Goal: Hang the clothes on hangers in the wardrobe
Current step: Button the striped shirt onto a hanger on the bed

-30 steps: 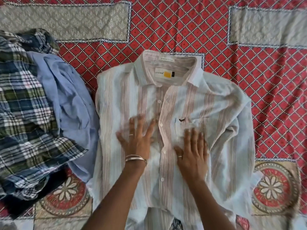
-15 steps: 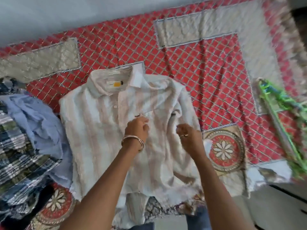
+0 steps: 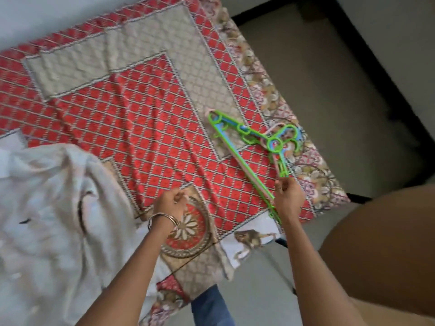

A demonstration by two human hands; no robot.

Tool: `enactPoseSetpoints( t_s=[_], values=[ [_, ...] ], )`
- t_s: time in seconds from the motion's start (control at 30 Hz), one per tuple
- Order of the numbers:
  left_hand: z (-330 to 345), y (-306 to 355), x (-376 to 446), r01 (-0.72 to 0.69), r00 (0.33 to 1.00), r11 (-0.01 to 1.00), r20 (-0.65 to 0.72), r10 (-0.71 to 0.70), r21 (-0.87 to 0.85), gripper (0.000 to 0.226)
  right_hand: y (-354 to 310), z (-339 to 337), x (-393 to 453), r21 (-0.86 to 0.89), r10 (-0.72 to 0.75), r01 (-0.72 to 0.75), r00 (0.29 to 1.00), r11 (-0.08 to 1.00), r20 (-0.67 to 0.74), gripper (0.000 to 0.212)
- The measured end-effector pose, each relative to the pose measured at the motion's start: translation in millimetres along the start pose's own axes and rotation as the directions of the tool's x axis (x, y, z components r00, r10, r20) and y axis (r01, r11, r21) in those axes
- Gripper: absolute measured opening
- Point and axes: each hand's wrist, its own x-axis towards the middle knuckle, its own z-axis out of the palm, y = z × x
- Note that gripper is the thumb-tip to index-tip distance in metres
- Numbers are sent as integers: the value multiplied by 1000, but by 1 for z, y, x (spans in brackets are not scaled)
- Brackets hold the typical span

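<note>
A stack of plastic hangers, green on top with blue and pink beneath, lies on the red patterned bedspread near the bed's right edge. My right hand pinches the near end of the green hanger. My left hand, with bangles on its wrist, hovers over the bedspread with curled fingers and holds nothing I can see. The pale striped shirt lies blurred at the lower left, apart from both hands.
The bed's right edge drops to a beige floor with a dark border strip. A large brown rounded shape fills the lower right. My blue trouser leg shows below the bed edge.
The view has swung right, away from the shirt and the pile of clothes. Both hands left the shirt; my right hand reached the hangers and took hold of the green one.
</note>
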Motion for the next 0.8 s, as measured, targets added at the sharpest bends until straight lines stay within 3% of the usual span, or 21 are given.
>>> enactPoseSetpoints(
  t_s=[0.2, 0.33, 0.47, 0.6, 0.67, 0.7, 0.8],
  values=[
    [89, 61, 20, 6, 995, 997, 97, 2, -83, 11, 40, -11, 83, -245, 84, -72, 996, 967, 36, 30],
    [110, 75, 27, 46, 992, 994, 119, -33, -103, 13, 52, -6, 94, -263, 121, -117, 993, 958, -1, 21],
    [118, 91, 28, 74, 994, 980, 94, -58, -183, 13, 58, -13, 88, -170, 42, -48, 998, 984, -39, 28],
    [114, 111, 24, 14, 999, 970, 51, -2, -244, 11, 43, -38, 73, 232, 6, -16, 999, 973, 42, 38],
    [112, 129, 22, -66, 994, 955, 70, 90, -290, 7, 33, -48, 65, 335, -78, 65, 997, 940, 25, 33],
    [106, 141, 20, -123, 986, 939, 70, 153, -321, 12, 21, -51, 60, 370, -141, 128, 990, 920, 7, 30],
    [91, 169, 22, -256, 949, 891, 79, 306, -374, 59, -15, -47, 38, 394, -341, 318, 940, 862, -13, 25]
  ],
)
